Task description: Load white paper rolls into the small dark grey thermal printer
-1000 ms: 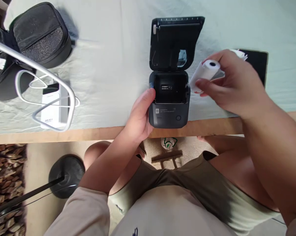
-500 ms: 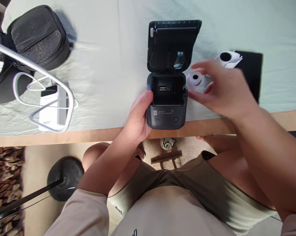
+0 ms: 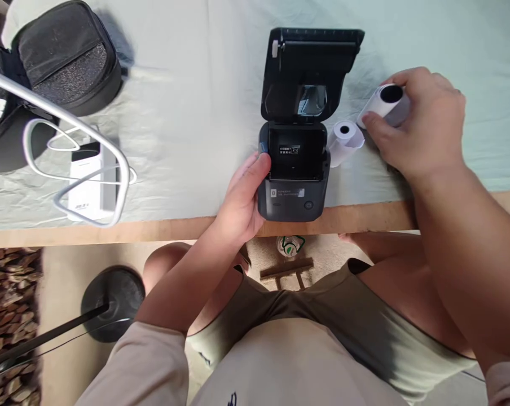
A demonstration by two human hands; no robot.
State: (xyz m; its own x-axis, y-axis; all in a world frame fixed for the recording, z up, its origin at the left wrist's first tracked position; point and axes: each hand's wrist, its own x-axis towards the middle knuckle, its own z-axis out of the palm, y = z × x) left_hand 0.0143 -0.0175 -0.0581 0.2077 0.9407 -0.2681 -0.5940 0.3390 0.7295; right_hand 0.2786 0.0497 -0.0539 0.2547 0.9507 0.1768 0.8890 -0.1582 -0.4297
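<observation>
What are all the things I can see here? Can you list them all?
printer: 1, dark grey, lid up, at the table's near edge, nothing in its paper bay
paper rolls: 2, white; one lying right of the printer, one further right under the right hand
bag: 1, black, far left corner
power bank: 1, white, left, with a white cable
metal tube: 1, silver, bent, crossing the left side
cloth: 1, pale green, over the wooden table
stand base: 1, black, on the floor
left hand: holds the printer's left side
right hand: grips the further roll
</observation>
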